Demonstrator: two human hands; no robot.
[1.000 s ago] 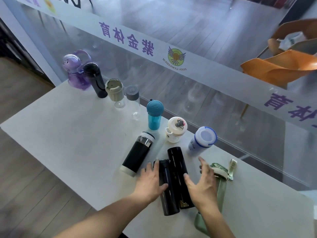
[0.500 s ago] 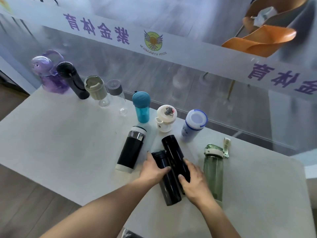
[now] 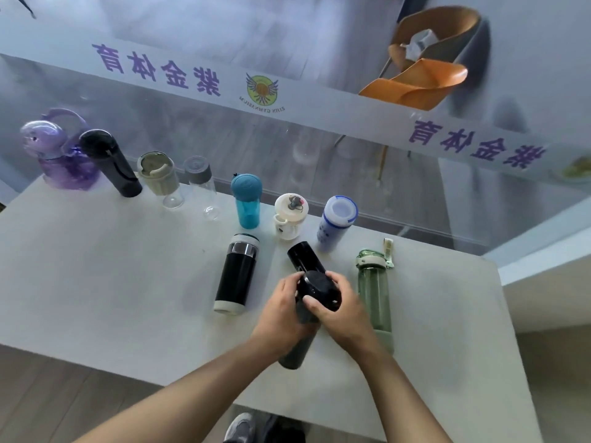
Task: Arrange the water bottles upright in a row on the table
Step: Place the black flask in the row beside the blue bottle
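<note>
Both hands hold a black bottle (image 3: 315, 294) raised off the white table (image 3: 96, 282), tilted with its top toward me. My left hand (image 3: 281, 310) wraps its left side and my right hand (image 3: 339, 308) grips its right side near the cap. A second black bottle (image 3: 303, 256) lies flat just behind it. A black bottle with a silver band (image 3: 236, 273) lies on its side to the left. A green bottle (image 3: 374, 292) lies to the right. Several bottles stand in a row along the glass, from the purple one (image 3: 60, 155) to the white and blue one (image 3: 335, 222).
A glass partition (image 3: 287, 148) with a printed band runs along the table's far edge. An orange chair (image 3: 422, 81) stands beyond the glass. My shoe (image 3: 243, 426) shows below the table's near edge.
Both hands have closed on one of the two black bottles lying side by side and lifted it off the table, tipping its top up toward me. The other black bottle stays flat.
</note>
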